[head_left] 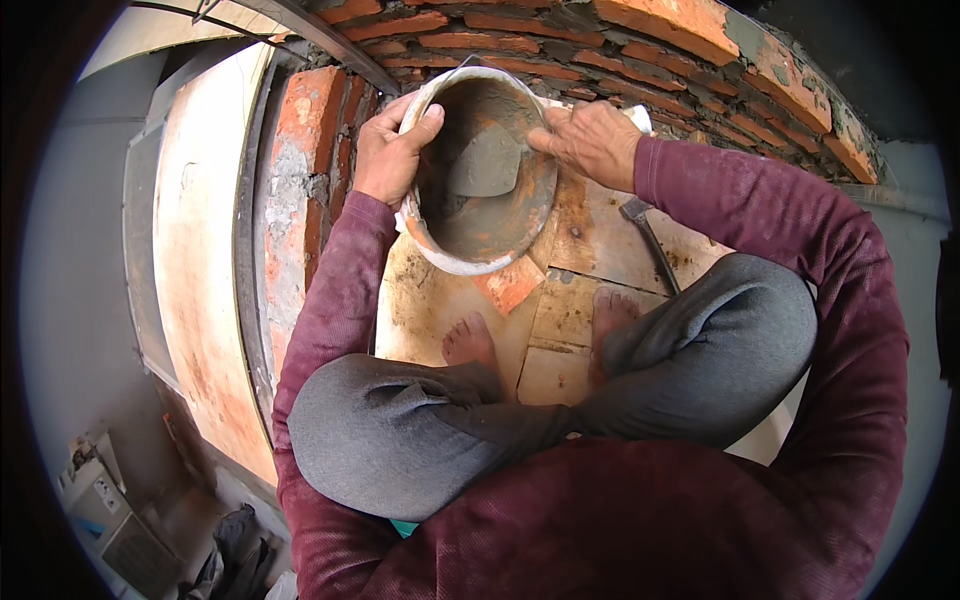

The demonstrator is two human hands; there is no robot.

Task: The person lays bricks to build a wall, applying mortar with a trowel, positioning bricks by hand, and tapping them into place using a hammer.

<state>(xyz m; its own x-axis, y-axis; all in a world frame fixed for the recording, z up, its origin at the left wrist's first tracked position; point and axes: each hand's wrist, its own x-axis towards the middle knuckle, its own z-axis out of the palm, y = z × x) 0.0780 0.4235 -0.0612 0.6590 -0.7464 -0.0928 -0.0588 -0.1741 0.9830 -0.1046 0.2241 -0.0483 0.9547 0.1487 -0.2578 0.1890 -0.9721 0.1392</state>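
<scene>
A round bucket [552, 205], its pale rim smeared with mortar, tilts toward me in front of the brick wall. My left hand [390, 148] grips its left rim, thumb over the edge and fingers outside. Wet grey mortar [480, 232] coats the inside. A mortar-covered trowel blade [485, 162] lies against that mortar. My right hand [592, 140] is closed at the right rim, beside the blade; the trowel's handle is hidden under the fingers. Below the bucket, a broken piece of orange brick [512, 284] rests on the boards.
A hammer [652, 245] lies on the wooden boards [580, 305] to the right of the bucket. Rough brick courses [480, 42] curve across the back. At left stand a brick pier [300, 150] and a pale board [205, 250]. Dark clutter [232, 555] sits low at left.
</scene>
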